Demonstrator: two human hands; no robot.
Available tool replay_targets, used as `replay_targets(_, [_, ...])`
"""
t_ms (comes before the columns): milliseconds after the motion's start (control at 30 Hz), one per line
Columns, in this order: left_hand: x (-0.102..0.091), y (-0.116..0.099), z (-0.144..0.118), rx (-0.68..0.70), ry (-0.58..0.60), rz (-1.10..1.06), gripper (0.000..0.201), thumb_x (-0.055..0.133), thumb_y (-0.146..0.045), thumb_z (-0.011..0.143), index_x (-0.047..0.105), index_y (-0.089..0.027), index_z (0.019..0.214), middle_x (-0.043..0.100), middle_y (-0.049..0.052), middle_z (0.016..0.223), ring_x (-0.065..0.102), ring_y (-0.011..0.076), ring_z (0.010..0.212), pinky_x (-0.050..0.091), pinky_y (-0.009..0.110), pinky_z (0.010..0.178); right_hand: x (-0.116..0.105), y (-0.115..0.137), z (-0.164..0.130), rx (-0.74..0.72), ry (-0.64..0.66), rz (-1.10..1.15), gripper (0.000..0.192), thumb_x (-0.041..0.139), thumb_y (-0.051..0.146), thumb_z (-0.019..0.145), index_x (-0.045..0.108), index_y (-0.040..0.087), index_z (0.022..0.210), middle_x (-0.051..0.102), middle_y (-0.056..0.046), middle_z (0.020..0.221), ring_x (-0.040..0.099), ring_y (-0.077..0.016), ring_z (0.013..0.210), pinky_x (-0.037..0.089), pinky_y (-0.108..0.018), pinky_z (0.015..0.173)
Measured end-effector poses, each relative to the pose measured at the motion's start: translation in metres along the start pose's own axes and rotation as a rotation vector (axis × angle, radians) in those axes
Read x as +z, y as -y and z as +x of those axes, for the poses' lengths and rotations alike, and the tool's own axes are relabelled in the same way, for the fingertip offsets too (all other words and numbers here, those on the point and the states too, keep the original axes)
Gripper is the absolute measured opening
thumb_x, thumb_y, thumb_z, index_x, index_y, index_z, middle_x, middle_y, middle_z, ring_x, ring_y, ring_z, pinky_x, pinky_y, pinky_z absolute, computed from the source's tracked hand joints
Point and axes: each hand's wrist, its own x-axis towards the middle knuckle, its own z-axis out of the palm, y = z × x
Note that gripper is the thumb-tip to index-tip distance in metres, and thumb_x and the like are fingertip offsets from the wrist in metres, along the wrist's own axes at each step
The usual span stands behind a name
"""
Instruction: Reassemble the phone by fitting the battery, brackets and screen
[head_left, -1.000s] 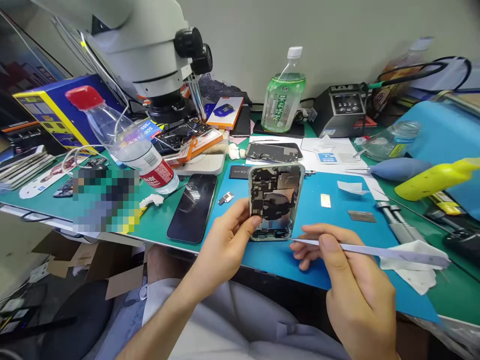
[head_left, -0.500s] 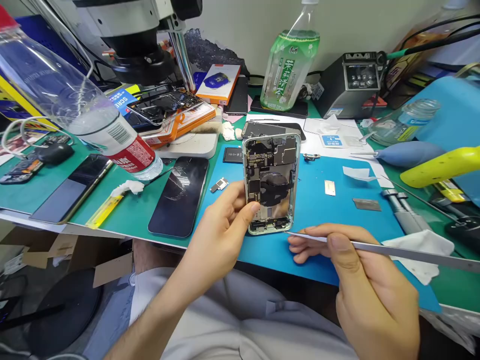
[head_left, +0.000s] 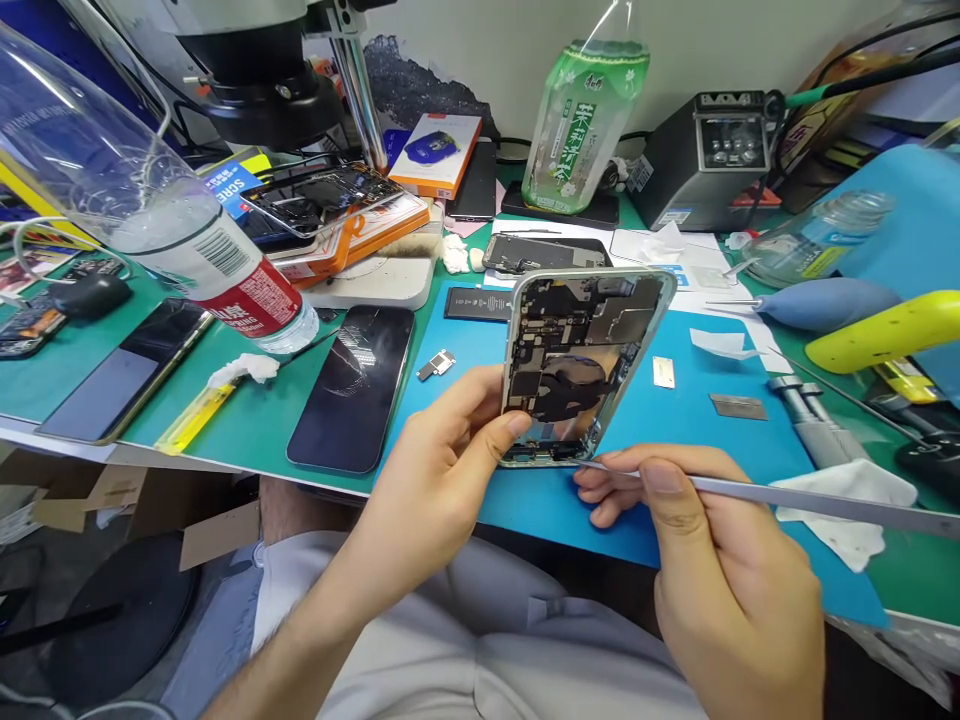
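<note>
1. Bottle, clear plastic with red label (head_left: 172, 250): lies tilted at far left on the green surface (head_left: 255, 425), some liquid inside. Risk, as a judgement: an elbow knock could roll it toward the loose handsets beside it.

2. Handset, dark cracked screen (head_left: 352, 385): flat on the surface, just left of the blue mat (head_left: 675, 420). Risk: near the front edge, so a sleeve could push it off.

3. Small metal bracket (head_left: 436, 365): loose on the mat, near the left hand. Risk: easily swept away and lost.

4. Left hand (head_left: 442, 470): closed round the lower left edge of the opened phone, thumb on the inner face. Risk: the thumb presses near bare boards; slipping could smear or strain them.

5. Opened phone (head_left: 577, 360): held tilted above the mat, top leaning right, lower edge close to the mat, boards and coil exposed. Risk: with one edge gripped only, it could twist out under pressure.

6. Right hand (head_left: 712, 560): pinched on a thin metal pry tool (head_left: 787, 498), tip touching the phone's bottom right corner. Risk: too much force could let the tip skid inside and nick a cable, or jab the left hand.

7. White tissue (head_left: 847, 505): under the tool's tail. Risk: it may snag it.
</note>
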Motion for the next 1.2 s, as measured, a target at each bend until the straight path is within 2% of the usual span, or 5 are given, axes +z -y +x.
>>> replay_targets(167, [0.000,-0.001,0.001,0.006,-0.004,-0.022,0.026,0.065,-0.025,0.110,0.077,-0.025,0.133,0.080,0.004,0.135,0.075,0.0241,0.129,0.061,0.030,0.107,0.000,0.000,0.003,-0.012,0.046,-0.010,0.033,0.055,0.040,0.115,0.077,0.025,0.095,0.078,-0.002,0.090,0.072,-0.0118,0.069,0.061,-0.024,0.067])
replay_targets(433, [0.000,0.000,0.006,0.047,0.016,-0.041,0.026,0.063,-0.020,0.110,0.074,-0.023,0.134,0.081,0.002,0.132,0.075,0.0192,0.127,0.058,0.024,0.105,0.002,0.007,0.019,0.063,0.092,0.036,0.043,0.056,0.057,0.111,0.073,0.024,0.089,0.075,-0.002,0.079,0.069,-0.0143,0.059,0.057,-0.027,0.057])
replay_targets(633, [0.001,0.001,0.005,0.061,-0.010,0.024,0.027,0.062,-0.021,0.110,0.073,-0.021,0.134,0.082,0.004,0.126,0.078,0.0196,0.113,0.058,0.024,0.094,0.000,0.010,0.031,-0.074,0.179,-0.127,0.045,0.049,0.058,0.113,0.068,0.027,0.086,0.072,-0.002,0.068,0.066,-0.0170,0.053,0.050,-0.032,0.051])
replay_targets(1000, [0.003,0.001,0.007,0.081,-0.033,0.077,0.024,0.062,-0.018,0.109,0.072,-0.019,0.130,0.082,0.003,0.105,0.072,0.0150,0.090,0.053,0.021,0.079,-0.003,0.008,0.031,0.107,0.223,0.048,0.042,0.053,0.061,0.112,0.067,0.026,0.091,0.073,0.000,0.069,0.066,-0.0141,0.052,0.055,-0.027,0.051])
replay_targets(1200, [0.003,0.003,0.008,0.073,-0.032,0.065,0.023,0.062,-0.021,0.108,0.072,-0.019,0.129,0.081,0.003,0.101,0.072,0.0168,0.091,0.053,0.023,0.081,-0.001,0.002,0.028,0.160,0.203,0.166,0.043,0.054,0.062,0.111,0.066,0.023,0.095,0.072,0.000,0.070,0.064,-0.0126,0.052,0.052,-0.026,0.049])
